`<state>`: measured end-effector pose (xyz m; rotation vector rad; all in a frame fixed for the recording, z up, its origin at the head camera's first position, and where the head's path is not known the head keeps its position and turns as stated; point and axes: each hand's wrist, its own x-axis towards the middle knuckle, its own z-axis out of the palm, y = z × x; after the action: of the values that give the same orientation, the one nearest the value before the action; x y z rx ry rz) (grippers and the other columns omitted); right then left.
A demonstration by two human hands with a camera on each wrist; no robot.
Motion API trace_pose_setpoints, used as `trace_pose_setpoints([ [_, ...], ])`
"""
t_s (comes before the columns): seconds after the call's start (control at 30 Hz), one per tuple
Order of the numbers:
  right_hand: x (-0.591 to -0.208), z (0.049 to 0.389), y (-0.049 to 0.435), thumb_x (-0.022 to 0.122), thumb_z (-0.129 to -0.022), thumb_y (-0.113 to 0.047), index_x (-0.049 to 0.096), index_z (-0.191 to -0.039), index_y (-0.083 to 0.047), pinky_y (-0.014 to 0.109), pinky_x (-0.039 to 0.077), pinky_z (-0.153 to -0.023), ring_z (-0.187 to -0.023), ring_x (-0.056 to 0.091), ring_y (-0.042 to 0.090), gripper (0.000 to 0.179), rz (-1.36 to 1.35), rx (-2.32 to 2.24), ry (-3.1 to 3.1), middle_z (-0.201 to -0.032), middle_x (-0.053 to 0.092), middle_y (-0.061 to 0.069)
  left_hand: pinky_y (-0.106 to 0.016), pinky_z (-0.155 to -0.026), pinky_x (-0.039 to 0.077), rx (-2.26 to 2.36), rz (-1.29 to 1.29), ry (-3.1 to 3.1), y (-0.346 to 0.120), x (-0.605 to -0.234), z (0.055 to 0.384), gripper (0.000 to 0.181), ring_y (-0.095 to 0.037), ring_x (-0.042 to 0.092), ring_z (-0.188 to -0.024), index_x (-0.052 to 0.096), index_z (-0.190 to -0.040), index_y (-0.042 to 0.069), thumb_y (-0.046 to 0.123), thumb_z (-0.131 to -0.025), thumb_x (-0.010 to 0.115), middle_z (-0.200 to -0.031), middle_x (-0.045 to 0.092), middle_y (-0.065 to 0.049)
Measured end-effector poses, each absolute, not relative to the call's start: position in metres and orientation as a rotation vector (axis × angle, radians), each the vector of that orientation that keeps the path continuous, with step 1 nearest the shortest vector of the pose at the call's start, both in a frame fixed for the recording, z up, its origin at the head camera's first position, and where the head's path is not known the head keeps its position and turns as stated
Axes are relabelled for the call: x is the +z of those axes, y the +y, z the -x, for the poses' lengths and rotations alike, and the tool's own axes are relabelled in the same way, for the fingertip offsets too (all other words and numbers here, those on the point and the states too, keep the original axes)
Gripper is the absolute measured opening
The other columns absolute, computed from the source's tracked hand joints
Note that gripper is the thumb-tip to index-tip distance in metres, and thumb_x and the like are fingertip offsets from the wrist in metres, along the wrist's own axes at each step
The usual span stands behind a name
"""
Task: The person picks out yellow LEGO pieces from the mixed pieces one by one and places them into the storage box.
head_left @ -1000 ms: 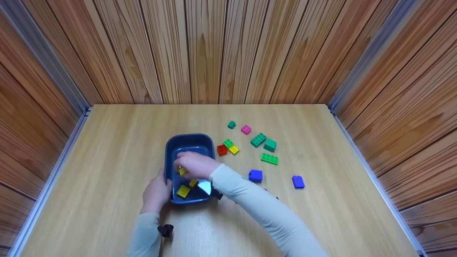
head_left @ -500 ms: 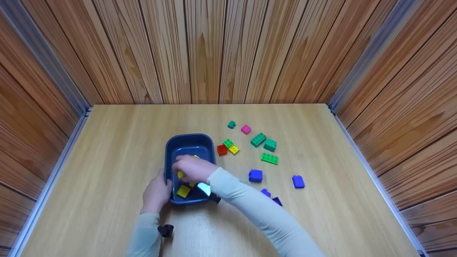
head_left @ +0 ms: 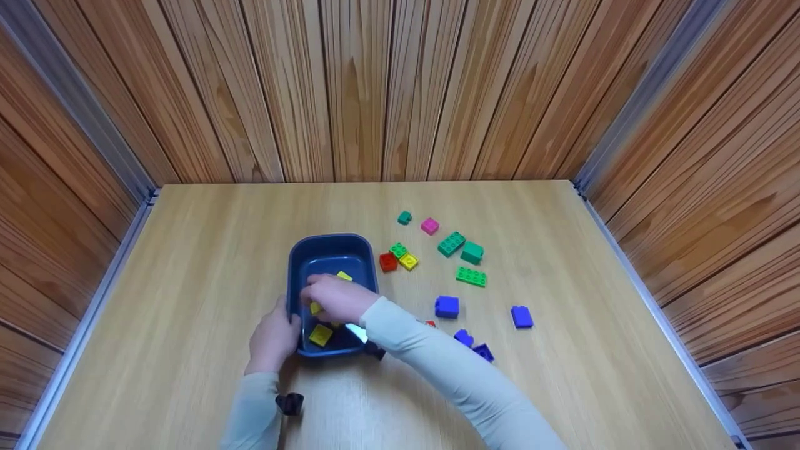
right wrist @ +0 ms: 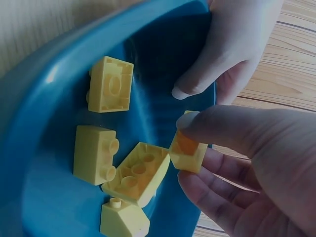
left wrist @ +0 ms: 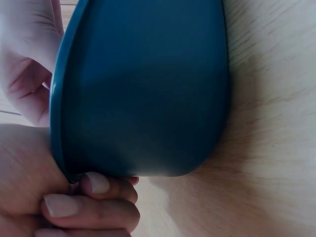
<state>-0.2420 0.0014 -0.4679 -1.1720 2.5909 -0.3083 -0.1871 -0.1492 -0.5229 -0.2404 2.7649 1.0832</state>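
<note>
My left hand (head_left: 275,337) grips the near left side of a dark blue plastic tub (head_left: 298,256), its thumb over the rim and its fingers outside. Inside the tub, my right hand (head_left: 340,300) pinches a small yellow toy brick (right wrist: 188,153) between thumb and fingers, close to the left wall. Several other yellow bricks lie in the tub: the right wrist view shows an upturned one (right wrist: 111,85), one on its side (right wrist: 94,155), a longer hollow one (right wrist: 138,173) and a sloped one (right wrist: 124,218). In the left wrist view the tub's outer wall (left wrist: 148,89) fills the middle.
Right of the tub, a red brick (head_left: 388,262), a yellow brick (head_left: 409,261) and a small green one (head_left: 398,250) sit together. Farther right lie several green bricks (head_left: 451,244), a pink one (head_left: 430,226) and several blue ones (head_left: 447,307). Wooden panels (head_left: 356,94) enclose the table.
My right hand has shifted slightly toward me with the yellow brick, uncovering another yellow brick beyond it. The right forearm has moved left and down, baring more blue bricks. The left hand stays put.
</note>
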Motion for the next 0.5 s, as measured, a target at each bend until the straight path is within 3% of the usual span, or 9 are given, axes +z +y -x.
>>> trace_pose_setpoints([
  [0.5, -0.4692, 0.2417, 0.0096, 0.073, -0.085, -0.020, 0.066, -0.121, -0.019, 0.020, 0.049, -0.081, -0.090, 0.054, 0.003, 0.036, 1.161, -0.317, 2.587, -0.108, 0.060, -0.007, -0.043, -0.064, 0.046, 1.098, 0.237, 2.763, -0.1491, -0.5244, 0.1871, 0.035, -0.029, 0.059, -0.077, 0.043, -0.131, 0.002, 0.017, -0.099, 0.041, -0.098, 0.064, -0.020],
])
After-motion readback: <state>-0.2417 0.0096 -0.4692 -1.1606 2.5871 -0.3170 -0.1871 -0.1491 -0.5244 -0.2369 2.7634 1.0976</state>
